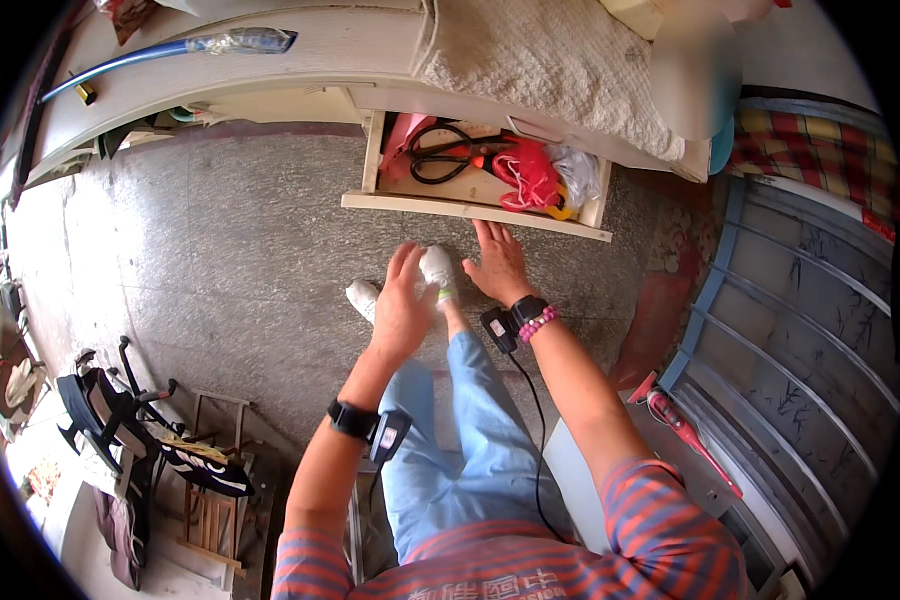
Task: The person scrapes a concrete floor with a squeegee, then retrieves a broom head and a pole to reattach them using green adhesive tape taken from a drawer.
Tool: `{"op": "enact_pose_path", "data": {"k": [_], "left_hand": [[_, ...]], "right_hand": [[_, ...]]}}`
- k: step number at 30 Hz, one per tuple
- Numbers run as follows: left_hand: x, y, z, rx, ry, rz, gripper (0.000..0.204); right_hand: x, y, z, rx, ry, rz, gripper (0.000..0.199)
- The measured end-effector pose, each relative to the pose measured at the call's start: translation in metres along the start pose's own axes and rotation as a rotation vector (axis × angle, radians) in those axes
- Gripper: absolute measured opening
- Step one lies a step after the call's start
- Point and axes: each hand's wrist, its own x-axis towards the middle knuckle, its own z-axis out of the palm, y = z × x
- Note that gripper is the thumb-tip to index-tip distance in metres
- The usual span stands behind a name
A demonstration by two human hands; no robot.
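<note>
right hand [500, 268] spread, seemingly empty, fingertips at drawer [420, 208] front, contact unclear; left hand [403, 305] loosely open, nothing visible held. drawer pulled out, likely for access; black-handled scissors [448, 157] inside.

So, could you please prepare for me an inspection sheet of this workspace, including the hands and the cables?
Surface: speckled grey floor; pale cabinet top above the drawer.
Job's things: drawer pulled open, holding black-handled scissors, a red plastic bundle and crumpled clear plastic.
Clutter: white textured cloth and a long blue object with a plastic-wrapped end on top.
Grippers: bare hands, both empty; right hand at the drawer front, contact unclear; left hand over the floor, beside a white shoe.
Cables: black cable from the right wrist device toward the lap.
Surroundings: checked fabric and a red handheld device at right.
</note>
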Motion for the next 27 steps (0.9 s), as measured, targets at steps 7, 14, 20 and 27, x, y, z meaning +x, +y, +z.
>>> {"op": "enact_pose_path", "data": {"k": [7, 14, 20, 27], "left_hand": [[0.074, 0.018, 0.024, 0.247, -0.045, -0.037, 0.058], [0.077, 0.013, 0.036, 0.338, -0.024, -0.029, 0.054], [0.076, 0.005, 0.037, 0.308, -0.005, -0.021, 0.053], [0.075, 0.000, 0.040, 0.293, 0.012, -0.001, 0.053]], "right_hand": [[-0.006, -0.021, -0.067, 0.286, -0.421, 0.153, 0.032], [0.055, 0.031, -0.113, -0.158, 0.292, -0.228, 0.041], [0.031, 0.070, -0.092, -0.106, 0.056, 0.005, 0.026], [0.027, 0.110, -0.093, 0.170, 0.113, 0.040, 0.014]]}}
